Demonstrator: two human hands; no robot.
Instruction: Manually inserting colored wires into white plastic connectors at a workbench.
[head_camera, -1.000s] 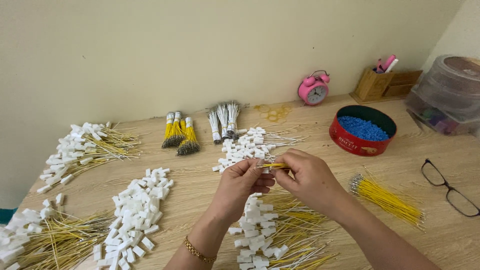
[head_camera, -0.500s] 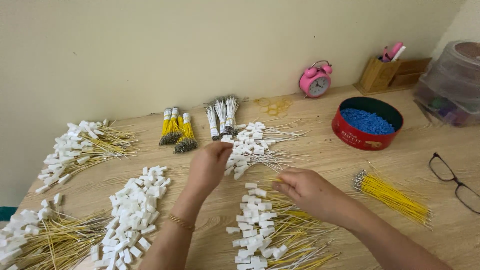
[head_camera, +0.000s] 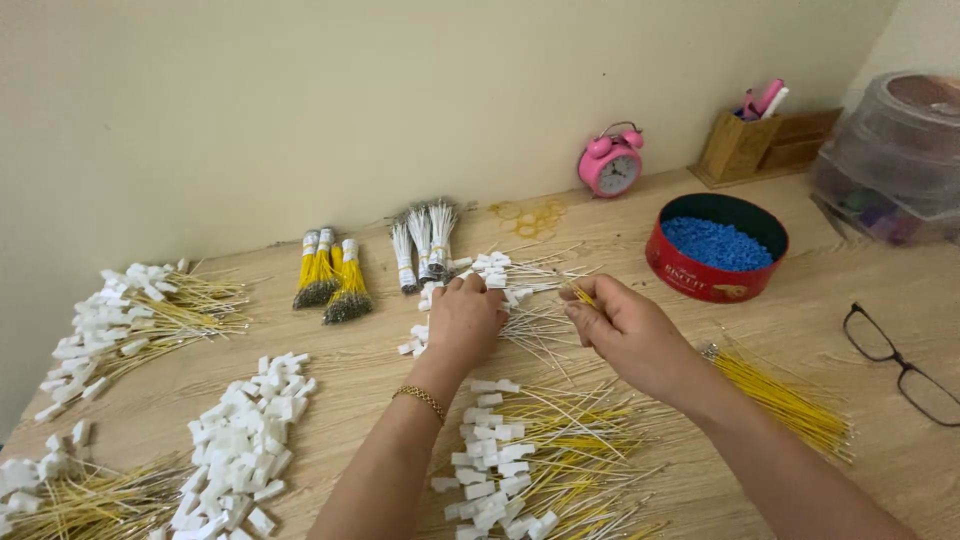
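My left hand (head_camera: 465, 322) rests palm down on a pile of white-capped silver wires (head_camera: 520, 290) in the middle of the wooden table, fingers curled over the caps. My right hand (head_camera: 625, 325) hovers just right of it, pinching a thin yellow wire (head_camera: 580, 294) between thumb and fingers. Below both hands lies a heap of yellow and silver wires with white plastic caps (head_camera: 530, 460). Loose yellow wires (head_camera: 790, 400) lie to the right of my right forearm.
A red round tin of blue beads (head_camera: 716, 248), a pink alarm clock (head_camera: 611, 165), a wooden pen holder (head_camera: 740, 140), a plastic container (head_camera: 895, 160) and glasses (head_camera: 900, 365) stand right. Bundled wires (head_camera: 330, 275), loose white caps (head_camera: 245, 440) and capped-wire piles (head_camera: 130, 315) lie left.
My hands were together at the centre on one yellow wire. The left hand reached forward to the silver-wire pile and now rests on it; the right keeps the wire.
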